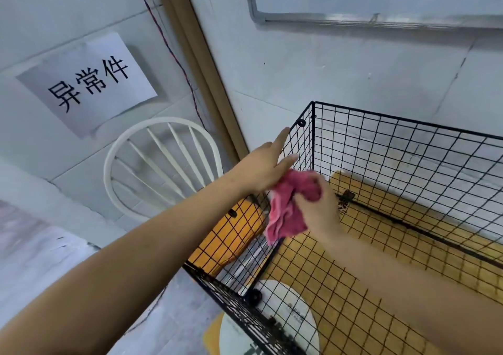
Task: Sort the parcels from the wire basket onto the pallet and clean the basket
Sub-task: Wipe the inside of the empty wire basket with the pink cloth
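Note:
A black wire basket (408, 147) fills the right half of the view, and no parcel shows inside it. My left hand (268, 168) rests with straight fingers against the outside of the basket's left wall, near its far corner. My right hand (319, 207) reaches inside the basket and grips a crumpled pink cloth (285, 213), pressed against the same wall just below my left hand. Yellow-brown flooring shows through the basket's mesh bottom.
A white spindle-back chair (163, 164) stands left of the basket against the tiled wall. A paper sign (89, 82) hangs on that wall, with cardboard tubes (201, 66) in the corner. A whiteboard frame (353, 19) runs above. A white round object (285, 316) lies under the basket.

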